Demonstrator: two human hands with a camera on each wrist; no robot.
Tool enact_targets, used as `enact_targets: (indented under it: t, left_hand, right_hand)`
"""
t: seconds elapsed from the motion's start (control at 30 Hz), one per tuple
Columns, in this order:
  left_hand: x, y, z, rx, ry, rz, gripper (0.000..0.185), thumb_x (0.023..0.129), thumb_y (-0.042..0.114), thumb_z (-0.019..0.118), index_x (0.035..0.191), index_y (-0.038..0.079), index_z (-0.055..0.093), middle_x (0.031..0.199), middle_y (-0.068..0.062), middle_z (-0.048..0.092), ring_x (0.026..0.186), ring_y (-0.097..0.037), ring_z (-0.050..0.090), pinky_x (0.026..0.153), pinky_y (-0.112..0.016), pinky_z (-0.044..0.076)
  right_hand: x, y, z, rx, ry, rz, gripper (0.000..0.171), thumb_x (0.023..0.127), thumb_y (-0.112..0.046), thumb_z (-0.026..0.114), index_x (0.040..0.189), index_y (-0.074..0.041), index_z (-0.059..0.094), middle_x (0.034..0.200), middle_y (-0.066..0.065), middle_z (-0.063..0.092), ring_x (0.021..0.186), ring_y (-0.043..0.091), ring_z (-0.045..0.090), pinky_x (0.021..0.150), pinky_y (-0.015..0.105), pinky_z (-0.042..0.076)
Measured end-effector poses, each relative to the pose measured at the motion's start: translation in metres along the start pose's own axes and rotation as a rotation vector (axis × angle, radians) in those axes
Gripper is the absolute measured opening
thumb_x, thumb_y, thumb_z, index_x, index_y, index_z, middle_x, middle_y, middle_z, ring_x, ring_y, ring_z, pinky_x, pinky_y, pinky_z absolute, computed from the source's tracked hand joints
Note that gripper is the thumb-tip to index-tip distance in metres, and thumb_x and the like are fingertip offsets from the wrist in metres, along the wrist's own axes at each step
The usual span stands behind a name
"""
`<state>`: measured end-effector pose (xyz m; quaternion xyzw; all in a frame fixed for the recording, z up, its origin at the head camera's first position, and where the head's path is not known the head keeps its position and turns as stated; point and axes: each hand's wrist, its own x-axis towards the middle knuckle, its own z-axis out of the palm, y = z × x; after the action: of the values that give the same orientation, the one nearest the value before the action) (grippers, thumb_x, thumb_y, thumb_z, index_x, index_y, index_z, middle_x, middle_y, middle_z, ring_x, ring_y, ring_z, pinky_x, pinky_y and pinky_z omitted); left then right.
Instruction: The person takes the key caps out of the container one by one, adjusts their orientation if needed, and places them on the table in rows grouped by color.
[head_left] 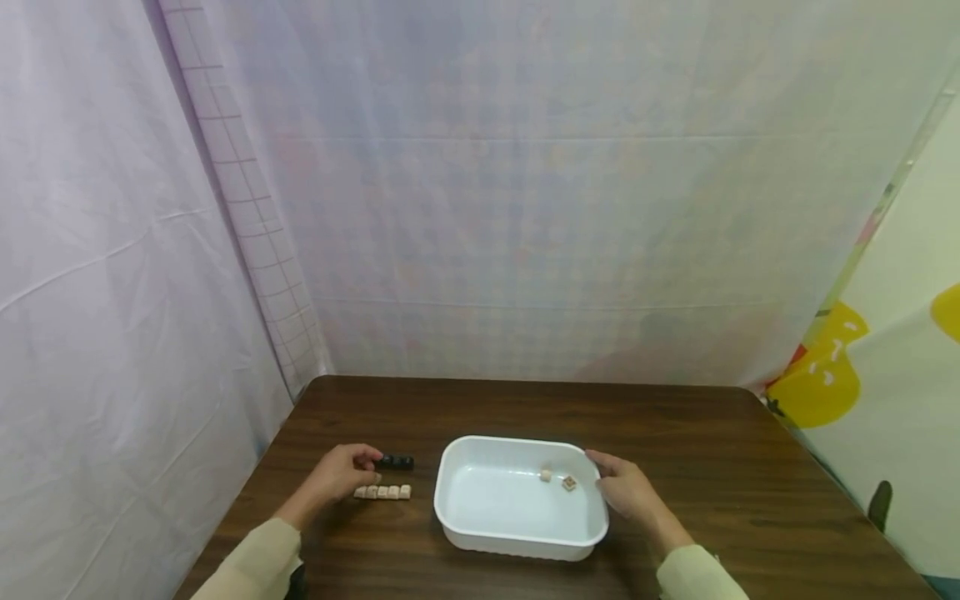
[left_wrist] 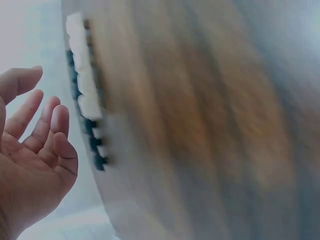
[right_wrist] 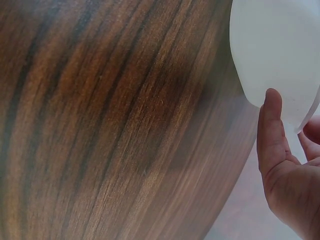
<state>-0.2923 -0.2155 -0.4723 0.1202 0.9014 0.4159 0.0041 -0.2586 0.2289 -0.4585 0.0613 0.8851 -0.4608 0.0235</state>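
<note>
My left hand (head_left: 343,473) is over the left part of the table, beside a row of small pale cubes (head_left: 393,492) and a shorter row of black cubes (head_left: 397,462) behind it. In the left wrist view the left hand (left_wrist: 40,145) has loosely bent fingers, thumb apart from them, and nothing shows between them. My right hand (head_left: 628,492) grips the right end of a white rectangular plastic tray (head_left: 517,546). A finger lies along the tray's outer wall (right_wrist: 275,60) in the right wrist view. Two small pale cubes (head_left: 569,483) lie inside, towards its right side; one has dark marks.
The dark wood-grain table (head_left: 712,450) carries everything. A pale curtain (head_left: 525,208) hangs behind its far edge, and a white sheet (head_left: 112,292) hangs along the left. At the right is a white cloth (head_left: 900,467) with yellow shapes.
</note>
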Motion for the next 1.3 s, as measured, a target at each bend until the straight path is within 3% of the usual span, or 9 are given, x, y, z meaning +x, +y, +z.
enact_targets:
  t: [0.27,0.53,0.9,1.07,1.17,1.3]
  left_hand:
    - [0.014,0.029,0.011,-0.011,-0.024,0.089,0.03,0.081,0.007,0.076,0.109,-0.003,0.069,0.087,-0.002,0.065,0.081,-0.015,0.058,0.072,-0.034,0.048]
    - [0.029,0.054,0.034,-0.03,-0.036,0.137,0.026,0.081,0.007,0.077,0.105,-0.001,0.071,0.089,-0.007,0.067,0.083,-0.017,0.06,0.072,-0.034,0.05]
    - [0.044,0.087,0.063,-0.065,-0.111,0.069,0.029,0.086,0.008,0.075,0.112,-0.001,0.069,0.088,-0.001,0.062,0.082,-0.017,0.055,0.068,-0.032,0.049]
    - [0.048,0.102,0.073,-0.054,-0.122,0.086,0.028,0.086,0.009,0.075,0.113,0.0,0.069,0.088,-0.001,0.062,0.081,-0.018,0.055,0.068,-0.033,0.049]
    - [0.051,0.111,0.08,-0.041,-0.131,0.122,0.028,0.085,0.008,0.076,0.111,-0.001,0.07,0.086,0.0,0.063,0.08,-0.016,0.056,0.067,-0.031,0.049]
    - [0.053,0.122,0.093,-0.03,-0.155,0.137,0.028,0.085,0.008,0.076,0.112,0.0,0.071,0.086,0.001,0.063,0.08,-0.015,0.056,0.067,-0.03,0.049]
  right_hand:
    - [-0.001,0.0,0.0,0.009,-0.001,-0.001,0.061,0.077,0.004,0.055,0.139,0.005,0.052,0.135,0.031,0.053,0.098,0.03,0.056,0.07,0.031,0.049]
    - [0.0,-0.001,-0.001,0.009,-0.005,-0.002,0.06,0.079,0.004,0.055,0.139,0.005,0.052,0.136,0.032,0.051,0.105,0.033,0.056,0.081,0.038,0.051]
    - [0.0,0.0,0.0,0.023,0.001,-0.006,0.061,0.077,0.005,0.055,0.138,0.005,0.052,0.134,0.032,0.053,0.097,0.03,0.057,0.071,0.03,0.049]
    - [0.0,0.001,0.0,0.022,0.003,0.004,0.06,0.078,0.004,0.055,0.138,0.005,0.052,0.133,0.031,0.053,0.093,0.028,0.058,0.064,0.03,0.048]
    - [0.0,0.0,0.0,0.01,0.001,0.011,0.059,0.079,0.003,0.055,0.139,0.004,0.053,0.135,0.031,0.052,0.096,0.03,0.057,0.067,0.032,0.048]
    - [0.001,0.0,0.0,0.009,-0.013,0.005,0.058,0.081,0.003,0.055,0.139,0.004,0.052,0.139,0.031,0.049,0.111,0.036,0.054,0.086,0.042,0.05]
